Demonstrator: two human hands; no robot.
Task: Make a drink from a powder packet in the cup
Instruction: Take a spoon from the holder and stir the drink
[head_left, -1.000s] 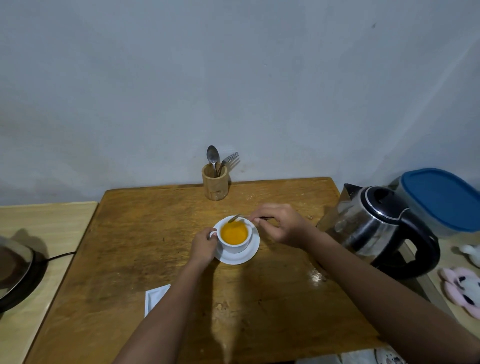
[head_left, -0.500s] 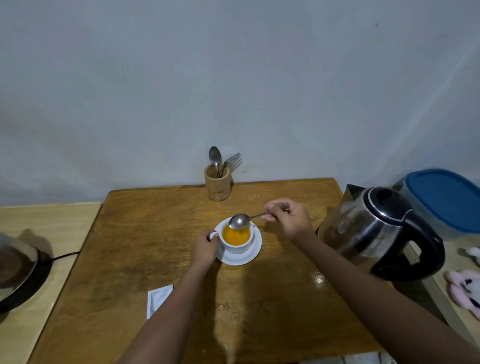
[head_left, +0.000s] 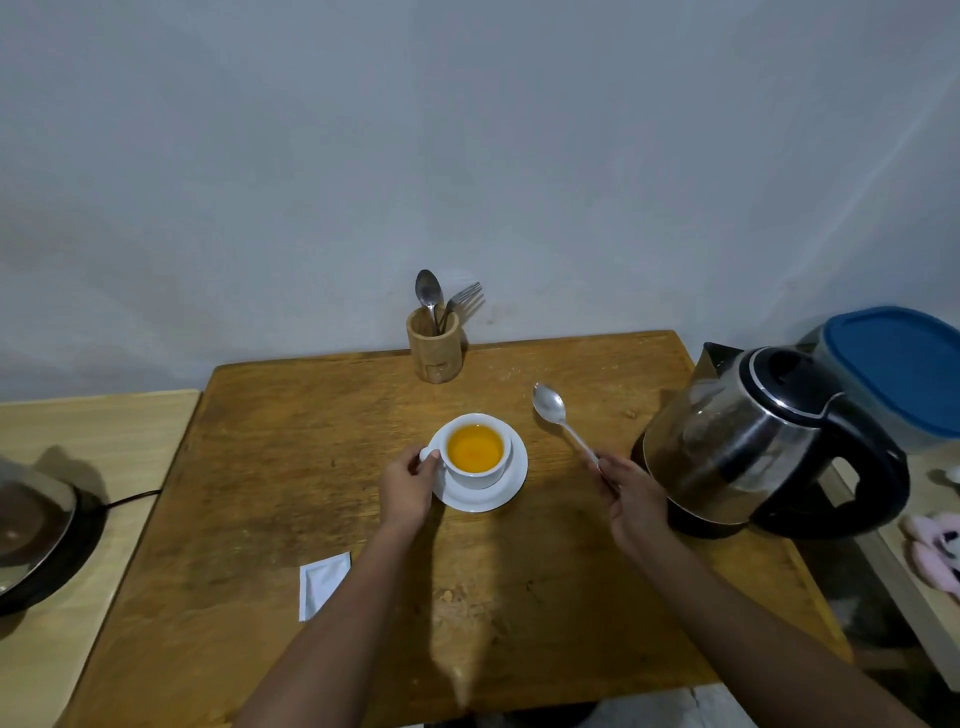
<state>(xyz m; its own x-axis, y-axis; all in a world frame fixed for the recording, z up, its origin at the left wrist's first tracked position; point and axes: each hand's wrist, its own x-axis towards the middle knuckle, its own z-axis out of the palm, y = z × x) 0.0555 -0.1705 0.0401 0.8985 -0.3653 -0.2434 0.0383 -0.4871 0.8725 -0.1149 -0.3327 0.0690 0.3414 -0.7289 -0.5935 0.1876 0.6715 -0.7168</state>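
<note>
A white cup (head_left: 475, 473) full of orange liquid stands on a white saucer (head_left: 511, 488) in the middle of the wooden table (head_left: 291, 467). My left hand (head_left: 408, 488) grips the cup's handle at its left side. My right hand (head_left: 631, 493) holds a metal spoon (head_left: 556, 413) by the handle end, to the right of the cup, with the bowl pointing away toward the wall. A white powder packet (head_left: 322, 582) lies flat near the table's front left.
An electric kettle (head_left: 769, 441) stands at the table's right edge, close to my right hand. A wooden holder (head_left: 434, 345) with a spoon and fork is at the back. A blue-lidded container (head_left: 904, 369) is behind the kettle, a cooker (head_left: 31, 535) at the left.
My right hand lifted the spoon out of the cup and carried it to the right, clear of the saucer. My left hand stayed on the cup's handle.
</note>
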